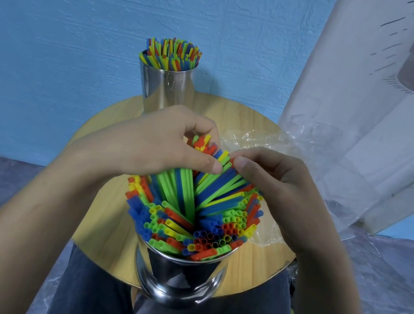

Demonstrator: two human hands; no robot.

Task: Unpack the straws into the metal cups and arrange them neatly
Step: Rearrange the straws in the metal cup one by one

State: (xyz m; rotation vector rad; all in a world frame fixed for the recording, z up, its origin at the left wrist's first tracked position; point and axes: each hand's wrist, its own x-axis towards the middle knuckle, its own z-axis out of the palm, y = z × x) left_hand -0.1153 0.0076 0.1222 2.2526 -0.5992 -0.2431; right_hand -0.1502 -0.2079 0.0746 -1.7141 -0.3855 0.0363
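Note:
A near metal cup (pixel 180 274) stands at the front of the round wooden table (pixel 107 220), packed with coloured straws (pixel 191 221) that fan outward. My left hand (pixel 154 143) grips a bundle of the far straws (pixel 212 149), thumb over their tops. My right hand (pixel 277 183) pinches the same bundle from the right with thumb and curled fingers. A second metal cup (pixel 166 89) at the table's far edge holds upright straws (pixel 171 53).
Crumpled clear plastic wrapping (pixel 265 138) lies on the table's right side, behind my right hand. A white printed curtain (pixel 368 113) hangs at the right. A blue wall is behind. My legs in dark trousers (pixel 93 296) sit under the table's front edge.

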